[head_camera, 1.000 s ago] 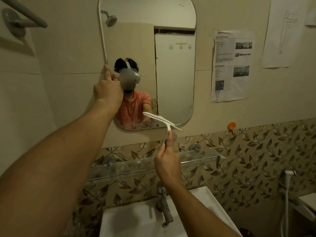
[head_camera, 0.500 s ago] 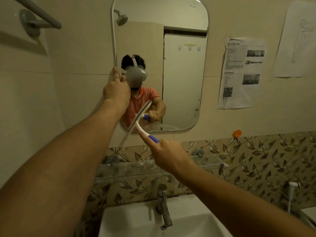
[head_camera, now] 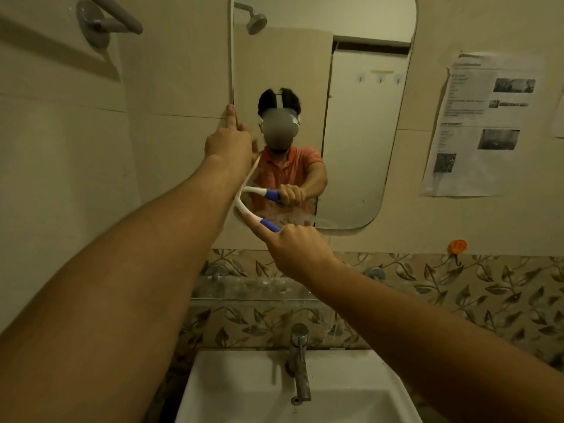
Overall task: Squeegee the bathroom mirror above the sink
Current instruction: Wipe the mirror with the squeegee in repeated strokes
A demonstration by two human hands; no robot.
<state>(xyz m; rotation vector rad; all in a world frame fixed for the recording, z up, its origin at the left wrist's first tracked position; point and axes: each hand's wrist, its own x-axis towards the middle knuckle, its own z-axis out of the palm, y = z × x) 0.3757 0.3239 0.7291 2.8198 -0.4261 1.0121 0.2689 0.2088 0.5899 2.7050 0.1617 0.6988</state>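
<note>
The right hand (head_camera: pixel 296 251) curls its fingers round the white, blue-gripped plastic squeegee (head_camera: pixel 244 206), blade upright at the rounded wall mirror's (head_camera: pixel 366 148) lower-left edge. The left hand (head_camera: pixel 229 145) presses a straight forefinger there. A stroke looks about to start, wanting a firm rightward pull.

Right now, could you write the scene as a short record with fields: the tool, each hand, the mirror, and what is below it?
Tool: squeegee, blade tilted, against the lower left of the mirror
Right hand: holds the squeegee's blue handle
Left hand: index finger straight, at the mirror's left edge
Mirror: wet smears near its bottom edge
Below: glass shelf, tap, sink
</note>
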